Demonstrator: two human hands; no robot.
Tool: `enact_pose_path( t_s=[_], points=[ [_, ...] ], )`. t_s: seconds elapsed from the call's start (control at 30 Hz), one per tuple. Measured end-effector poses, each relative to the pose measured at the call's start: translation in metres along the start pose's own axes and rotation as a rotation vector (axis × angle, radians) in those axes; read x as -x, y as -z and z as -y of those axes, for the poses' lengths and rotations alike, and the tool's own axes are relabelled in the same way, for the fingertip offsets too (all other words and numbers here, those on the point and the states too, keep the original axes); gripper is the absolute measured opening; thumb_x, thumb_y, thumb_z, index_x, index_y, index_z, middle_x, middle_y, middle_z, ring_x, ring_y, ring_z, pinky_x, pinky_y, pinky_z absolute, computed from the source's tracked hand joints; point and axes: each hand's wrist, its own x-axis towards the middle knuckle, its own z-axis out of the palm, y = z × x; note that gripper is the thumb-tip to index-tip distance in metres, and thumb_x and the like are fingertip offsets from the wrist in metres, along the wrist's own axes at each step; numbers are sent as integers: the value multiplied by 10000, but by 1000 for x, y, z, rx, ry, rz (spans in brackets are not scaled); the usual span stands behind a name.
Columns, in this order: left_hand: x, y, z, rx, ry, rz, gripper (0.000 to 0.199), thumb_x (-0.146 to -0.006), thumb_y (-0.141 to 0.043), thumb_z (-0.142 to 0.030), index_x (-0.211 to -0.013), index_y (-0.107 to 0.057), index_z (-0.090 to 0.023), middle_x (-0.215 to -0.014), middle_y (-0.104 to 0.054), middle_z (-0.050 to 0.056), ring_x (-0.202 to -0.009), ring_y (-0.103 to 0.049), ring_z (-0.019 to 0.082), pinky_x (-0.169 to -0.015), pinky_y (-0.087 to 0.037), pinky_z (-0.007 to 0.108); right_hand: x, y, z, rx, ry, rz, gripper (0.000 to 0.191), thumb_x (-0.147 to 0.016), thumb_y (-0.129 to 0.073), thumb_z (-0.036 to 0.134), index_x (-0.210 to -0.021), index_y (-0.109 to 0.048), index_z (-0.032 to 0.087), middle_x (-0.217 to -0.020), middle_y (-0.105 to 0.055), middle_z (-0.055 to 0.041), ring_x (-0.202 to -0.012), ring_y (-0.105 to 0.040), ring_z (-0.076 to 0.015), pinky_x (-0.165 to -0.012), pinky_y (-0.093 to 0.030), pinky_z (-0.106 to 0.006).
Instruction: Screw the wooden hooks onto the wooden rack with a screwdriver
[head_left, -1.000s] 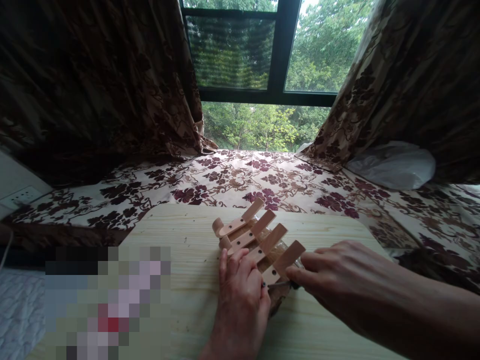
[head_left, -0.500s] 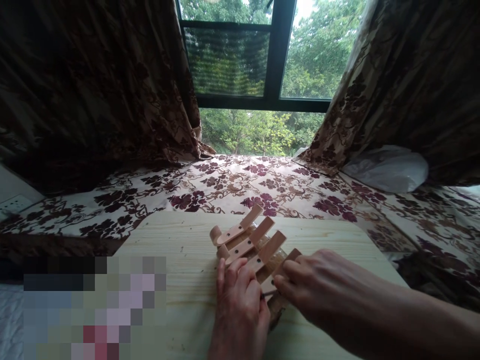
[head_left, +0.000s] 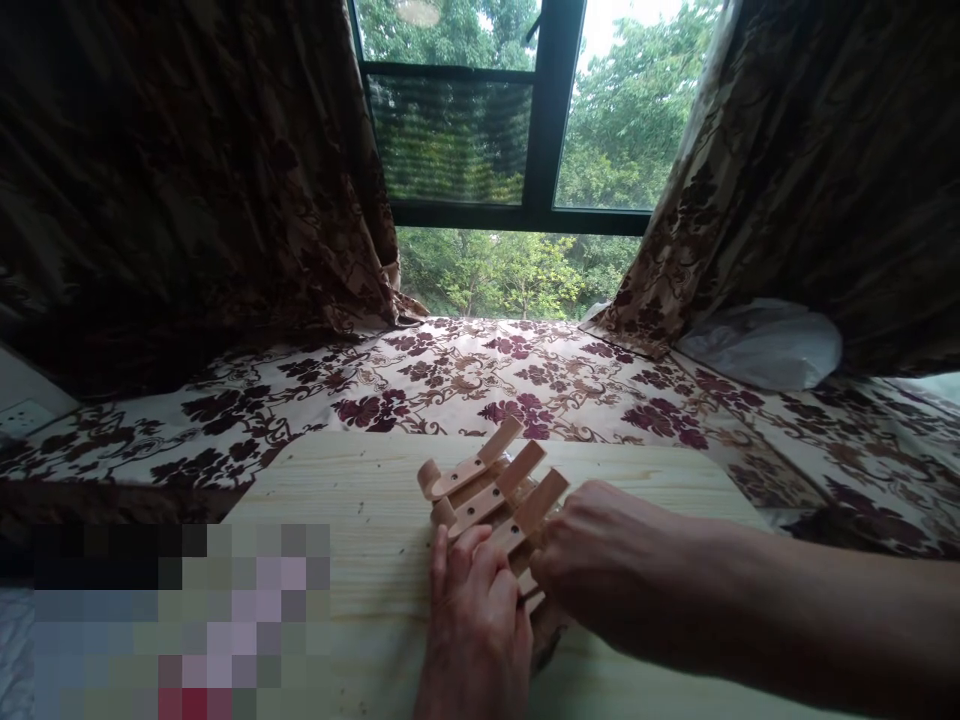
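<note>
A wooden rack [head_left: 480, 508] lies at a slant on the pale board. It carries several light-brown hook-like pieces with raised flat ends, rounded tips and dark screw heads or holes. My left hand [head_left: 480, 610] is closed over its near left side, fingers lying across the wooden pieces and gripping it. Against its near right end is my right hand [head_left: 585, 545], curled into a fist over the nearest wooden piece. What sits inside that fist is hidden from me. Clear plastic wrapping seems to show between the pieces.
The pale wooden board [head_left: 315, 560] stands before a ledge covered in floral cloth [head_left: 510, 370]. A white plastic bag [head_left: 765, 345] lies at the right, by a patterned curtain [head_left: 690, 230]. Behind is a dark-framed window [head_left: 540, 130]. A blurred-out patch covers the lower left.
My right hand has turned over and shifted slightly left, now covering the nearest wooden piece's raised end. My left hand stays on the rack. The view has tilted up a little.
</note>
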Motion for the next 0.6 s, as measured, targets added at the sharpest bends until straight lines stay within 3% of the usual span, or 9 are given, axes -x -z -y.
enact_pose_path(
  t_s=[0.1,0.2,0.33,0.43,0.5,0.6],
  points=[
    [-1,-1,-1,-3,1,-24,198,-780,-477,-55,-856,-578,-207,-991,-637,41,-1196,-473,245,-1148,-162,540,-1,8,3,-40,-31,60,201,-698,-536,3,-575,-577,157,-526,-553,24,-432,-317,-88,-426,-216,-286],
    [-1,-5,0,-30,-18,-73,200,-764,-512,-67,-879,-581,-216,-984,-640,35,-1172,-493,244,-1150,-158,521,-2,9,10,11,-34,-40,113,-716,-576,67,-657,-609,157,-646,-610,-5,-508,-407,-125,-432,-210,-309],
    [-2,-10,2,-95,-66,-203,221,-781,-549,-115,-973,-588,-217,-1048,-644,33,-1142,-515,224,-1166,-125,451,-8,-4,13,82,53,-77,146,-711,-628,125,-584,-572,171,-643,-598,-19,-528,-417,-142,-427,-192,-326],
    [-1,-10,2,-84,-57,-192,220,-789,-567,-143,-991,-594,-225,-1022,-651,29,-1126,-525,226,-1164,-124,465,-14,-15,10,71,127,-75,167,-720,-592,79,-584,-573,174,-618,-592,2,-504,-391,-124,-446,-245,-320],
    [0,-8,2,-52,-44,-152,193,-779,-559,-122,-932,-602,-230,-984,-653,27,-1138,-518,238,-1157,-135,499,-17,-16,9,69,128,-38,191,-716,-563,45,-576,-578,173,-611,-598,11,-491,-381,-116,-464,-273,-321],
    [1,-6,3,-5,-45,-108,179,-764,-544,-99,-871,-600,-231,-972,-655,24,-1168,-499,250,-1146,-166,530,-18,-2,9,70,41,126,184,-724,-560,45,-587,-596,162,-583,-599,16,-456,-364,-109,-434,-258,-318]
  ],
)
